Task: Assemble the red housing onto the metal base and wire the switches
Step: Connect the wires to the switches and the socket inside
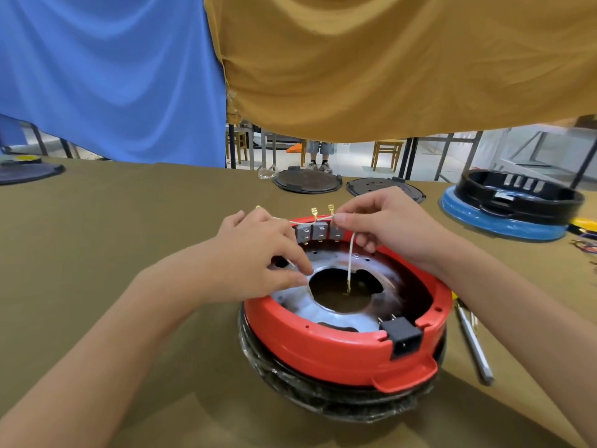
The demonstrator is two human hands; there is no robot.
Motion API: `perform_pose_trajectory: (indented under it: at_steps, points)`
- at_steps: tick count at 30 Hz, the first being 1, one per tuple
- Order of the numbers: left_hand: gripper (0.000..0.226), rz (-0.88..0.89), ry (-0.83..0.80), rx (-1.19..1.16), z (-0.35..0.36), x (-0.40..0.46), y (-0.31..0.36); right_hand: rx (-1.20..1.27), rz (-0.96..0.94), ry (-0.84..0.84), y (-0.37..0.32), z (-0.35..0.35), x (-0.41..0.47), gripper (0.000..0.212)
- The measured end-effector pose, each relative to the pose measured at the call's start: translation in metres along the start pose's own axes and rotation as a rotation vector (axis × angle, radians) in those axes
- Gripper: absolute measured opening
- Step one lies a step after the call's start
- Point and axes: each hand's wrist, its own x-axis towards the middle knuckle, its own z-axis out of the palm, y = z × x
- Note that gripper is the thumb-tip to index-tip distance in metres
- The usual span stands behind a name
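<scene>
Both hands pinch the white wire (350,253) — left hand (258,253) at 9 o'clock, right hand (384,221) at 1 o'clock — over the red housing (323,347), by the grey switches (319,232) at 12 o'clock

Red housing (339,347) sits on metal base (326,313); grey switches (319,232) line its far rim.

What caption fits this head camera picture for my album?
Two hands hold a white wire over grey switches on a red housing.
</scene>
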Motion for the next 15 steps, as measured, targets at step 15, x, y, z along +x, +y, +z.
perform_pose_trajectory:
  at_steps: [15]
  points:
    - [0.014,0.122,0.149,-0.41,0.0076,-0.0001,0.0113,-0.12,-0.094,0.081,0.0008,0.0054,-0.0037,0.007]
